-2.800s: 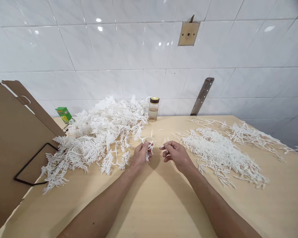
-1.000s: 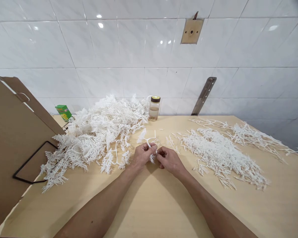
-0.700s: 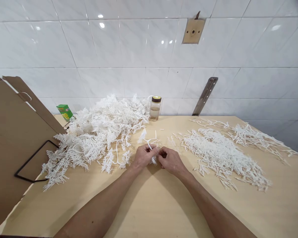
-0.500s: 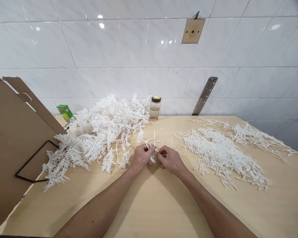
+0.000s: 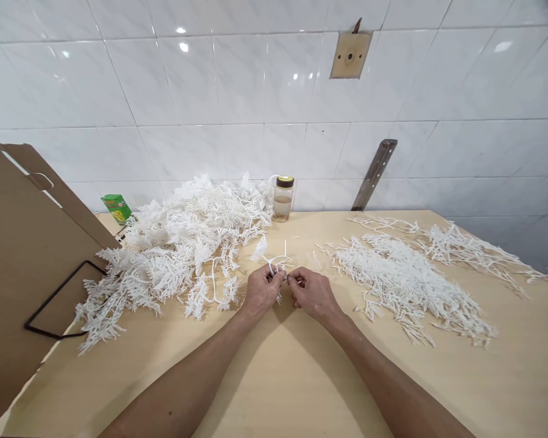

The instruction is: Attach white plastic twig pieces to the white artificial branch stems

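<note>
A small white artificial branch (image 5: 260, 248) with thin stems and feathery tips is pinched in my left hand (image 5: 261, 291), thumb against fingers. Close beside it, my right hand (image 5: 314, 292) is closed in a pinch at the branch's right side, its fingertips almost meeting those of the left. The exact bit between the right fingertips is too small to see clearly. To the left lies a big heap of fluffy white artificial branches (image 5: 187, 237). On the right a flatter pile of thin white sprigs (image 5: 406, 280) is spread out.
A cardboard box (image 5: 36, 243) with a black wire handle (image 5: 50, 333) stands at the left edge. At the back are a green carton (image 5: 116, 208) and a lidded jar (image 5: 283, 199). A metal bracket (image 5: 375, 175) leans on the tiled wall. More white stems (image 5: 466, 249) lie far right.
Both hands stay at the same spot, and the right fingertips have come a little closer to the left. The branch has turned slightly. The whole view has shifted a touch.
</note>
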The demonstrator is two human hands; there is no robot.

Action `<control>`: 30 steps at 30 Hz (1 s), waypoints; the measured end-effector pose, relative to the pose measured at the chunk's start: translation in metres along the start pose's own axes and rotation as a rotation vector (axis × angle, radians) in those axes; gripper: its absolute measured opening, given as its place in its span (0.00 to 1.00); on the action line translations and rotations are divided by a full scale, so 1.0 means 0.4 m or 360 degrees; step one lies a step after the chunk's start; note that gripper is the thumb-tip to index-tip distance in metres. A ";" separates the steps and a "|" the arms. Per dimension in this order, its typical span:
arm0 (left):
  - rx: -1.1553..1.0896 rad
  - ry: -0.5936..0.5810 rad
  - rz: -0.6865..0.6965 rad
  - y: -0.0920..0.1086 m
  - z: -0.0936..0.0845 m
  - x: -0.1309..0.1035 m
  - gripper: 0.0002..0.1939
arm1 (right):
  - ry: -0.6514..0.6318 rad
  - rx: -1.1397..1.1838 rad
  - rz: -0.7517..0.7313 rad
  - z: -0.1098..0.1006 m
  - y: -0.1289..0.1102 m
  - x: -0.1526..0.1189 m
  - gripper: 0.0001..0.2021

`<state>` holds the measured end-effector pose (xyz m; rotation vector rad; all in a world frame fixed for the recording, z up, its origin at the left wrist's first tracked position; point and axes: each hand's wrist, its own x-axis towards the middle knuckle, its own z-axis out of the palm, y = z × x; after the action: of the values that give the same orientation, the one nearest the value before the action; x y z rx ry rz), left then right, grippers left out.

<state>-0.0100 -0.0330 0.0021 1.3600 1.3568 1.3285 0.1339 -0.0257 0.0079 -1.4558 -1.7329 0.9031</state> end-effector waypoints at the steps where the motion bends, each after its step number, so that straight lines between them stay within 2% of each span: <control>1: 0.0016 0.0002 0.0018 -0.004 0.001 0.000 0.09 | -0.0001 -0.0037 0.0000 0.002 -0.002 0.000 0.07; 5: 0.0065 0.0074 0.0115 -0.023 0.007 -0.001 0.08 | -0.0015 -0.0107 0.0029 0.014 -0.016 -0.001 0.08; 10: -0.0011 0.0140 0.0096 -0.022 0.009 -0.007 0.08 | -0.0119 0.0365 0.0352 0.040 -0.010 0.016 0.06; 12: -0.0069 0.0155 0.0104 -0.010 0.008 -0.009 0.09 | -0.0093 0.0480 0.0418 0.042 0.002 0.023 0.05; 15: -0.0152 0.0161 0.0143 0.005 0.003 -0.008 0.10 | -0.0008 0.0430 0.0392 0.029 0.014 0.023 0.04; 16: -0.0177 0.0154 0.0129 0.007 0.000 -0.006 0.11 | -0.0050 0.0399 0.0365 0.021 0.013 0.021 0.04; 20: -0.0195 0.0098 -0.0037 0.002 -0.011 0.008 0.20 | -0.0438 0.0437 0.0139 -0.038 -0.003 0.016 0.07; 21: -0.0182 0.0095 -0.0075 0.001 -0.014 0.012 0.22 | -0.0405 0.0493 0.0079 -0.061 -0.003 0.019 0.09; 22: -0.0173 0.0096 -0.0111 -0.001 -0.016 0.014 0.25 | -0.0298 0.0554 0.0031 -0.088 0.000 0.025 0.11; 23: -0.0172 0.0101 -0.0144 -0.001 -0.017 0.016 0.28 | -0.0075 0.0587 0.0018 -0.119 0.008 0.033 0.11; 25: -0.0191 0.0099 -0.0197 0.000 -0.018 0.016 0.31 | 0.0596 0.0436 0.0085 -0.183 0.035 0.049 0.11; 27: -0.0184 0.0081 -0.0201 0.003 -0.016 0.014 0.33 | 0.1147 -0.0025 0.0093 -0.240 0.065 0.060 0.12; 28: -0.0160 0.0073 -0.0182 0.003 -0.015 0.013 0.33 | 0.1347 -0.0226 0.0049 -0.259 0.076 0.062 0.13; 30: -0.0081 0.0060 -0.0129 0.003 -0.014 0.010 0.33 | 0.1482 -0.0354 -0.0024 -0.269 0.082 0.060 0.14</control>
<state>-0.0158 -0.0299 0.0049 1.2389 1.3793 1.3317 0.2390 0.0107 0.0377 -1.6243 -1.1347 -0.0388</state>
